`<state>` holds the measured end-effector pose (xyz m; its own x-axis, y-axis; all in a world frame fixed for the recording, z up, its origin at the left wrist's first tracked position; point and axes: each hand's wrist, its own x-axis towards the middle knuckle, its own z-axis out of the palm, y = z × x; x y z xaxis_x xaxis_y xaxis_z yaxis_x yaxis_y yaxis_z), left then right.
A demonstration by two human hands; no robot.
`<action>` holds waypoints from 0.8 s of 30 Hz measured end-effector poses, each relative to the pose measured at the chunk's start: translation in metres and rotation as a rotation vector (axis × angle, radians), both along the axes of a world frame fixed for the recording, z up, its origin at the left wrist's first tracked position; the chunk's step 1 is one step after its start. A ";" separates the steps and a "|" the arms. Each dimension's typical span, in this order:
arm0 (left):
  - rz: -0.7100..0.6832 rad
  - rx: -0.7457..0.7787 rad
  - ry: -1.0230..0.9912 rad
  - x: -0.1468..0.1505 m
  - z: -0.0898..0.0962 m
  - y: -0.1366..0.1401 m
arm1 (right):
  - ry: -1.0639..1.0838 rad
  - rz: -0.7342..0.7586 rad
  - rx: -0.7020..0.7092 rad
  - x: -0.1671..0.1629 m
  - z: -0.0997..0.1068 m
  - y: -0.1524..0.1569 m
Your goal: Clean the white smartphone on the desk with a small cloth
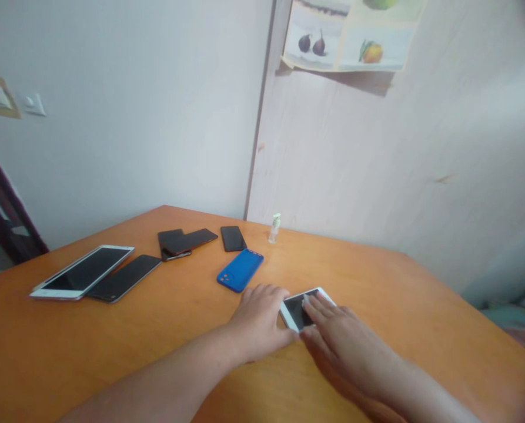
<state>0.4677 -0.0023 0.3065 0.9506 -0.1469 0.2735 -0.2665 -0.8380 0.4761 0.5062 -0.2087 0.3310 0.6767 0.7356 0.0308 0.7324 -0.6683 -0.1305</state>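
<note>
A white-framed phone (291, 320) with a dark screen lies face up on the table before me. My left hand (262, 320) grips it at its left edge, fingers at the far corner and thumb at the near one. My right hand (333, 329) lies over the screen, its fingers together and pressed down. Under those fingertips shows a small white piece (305, 301), too small to tell whether cloth or paper. The right part of the phone is hidden by this hand. Just beyond my left hand is a blue phone case (241, 270).
On the wooden table (368, 276), a white tablet (83, 273) overlaps a black phone (125, 279) at left. Two dark phones (194, 239) lie crossed farther back, beside another black phone (233, 238). A small clear bottle (274, 229) stands near the wall.
</note>
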 end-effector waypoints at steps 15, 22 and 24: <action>0.009 -0.001 0.015 0.002 0.000 0.000 | 0.115 0.021 -0.089 -0.010 0.023 -0.001; 0.030 0.014 -0.029 0.003 -0.002 -0.003 | 0.045 -0.126 -0.130 0.009 0.022 -0.011; 0.039 0.015 -0.026 0.003 -0.003 -0.003 | 0.052 -0.115 -0.120 0.005 0.022 -0.010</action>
